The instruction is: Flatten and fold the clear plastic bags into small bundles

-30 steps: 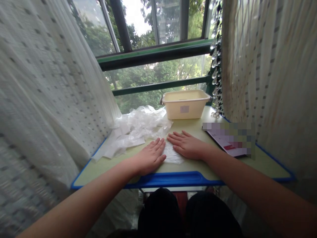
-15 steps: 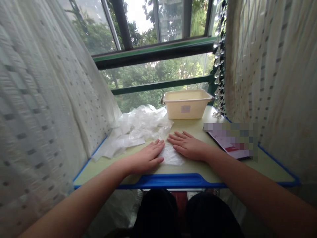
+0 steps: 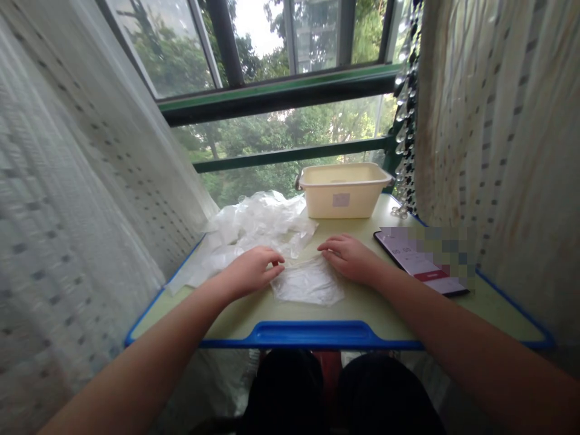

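Note:
A flattened clear plastic bag lies on the green desk top near its front edge. My left hand rests at the bag's left corner with its fingers curled and pinching the plastic. At the bag's upper right corner my right hand has its fingers bent onto the edge of the plastic. A heap of crumpled clear plastic bags lies behind my left hand.
A cream plastic tub stands at the back of the desk by the window. A phone lies at the right. Dotted curtains hang close on both sides. A bead string dangles at the back right. The desk has a blue rim.
Both hands lay flat and together on the plastic bag; they have since drawn apart to its corners and curled their fingers, uncovering the bag.

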Motion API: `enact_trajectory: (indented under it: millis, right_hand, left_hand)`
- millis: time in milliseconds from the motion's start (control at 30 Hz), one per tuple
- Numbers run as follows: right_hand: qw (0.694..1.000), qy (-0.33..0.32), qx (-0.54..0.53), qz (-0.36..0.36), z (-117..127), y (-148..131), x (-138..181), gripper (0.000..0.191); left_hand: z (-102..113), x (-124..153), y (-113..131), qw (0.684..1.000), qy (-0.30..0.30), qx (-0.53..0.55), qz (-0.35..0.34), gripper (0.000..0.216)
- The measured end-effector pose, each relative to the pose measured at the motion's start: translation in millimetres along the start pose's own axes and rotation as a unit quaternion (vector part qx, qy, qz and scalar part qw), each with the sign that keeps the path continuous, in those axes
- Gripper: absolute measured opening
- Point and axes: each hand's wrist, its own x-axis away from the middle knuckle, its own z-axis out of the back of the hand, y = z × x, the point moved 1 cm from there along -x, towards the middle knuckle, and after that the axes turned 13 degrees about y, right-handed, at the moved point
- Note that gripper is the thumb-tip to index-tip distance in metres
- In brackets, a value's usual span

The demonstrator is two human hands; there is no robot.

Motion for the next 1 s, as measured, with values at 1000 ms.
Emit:
enact_trajectory:
  millis: [1000]
  right_hand:
    - [0.961,0.162,-0.198,-0.105,43.5,-7.1,-3.3,0.020]
  left_hand:
    - [29.3,-28.9,30.0,0.994,0.087,-0.060,-0.026,0.022]
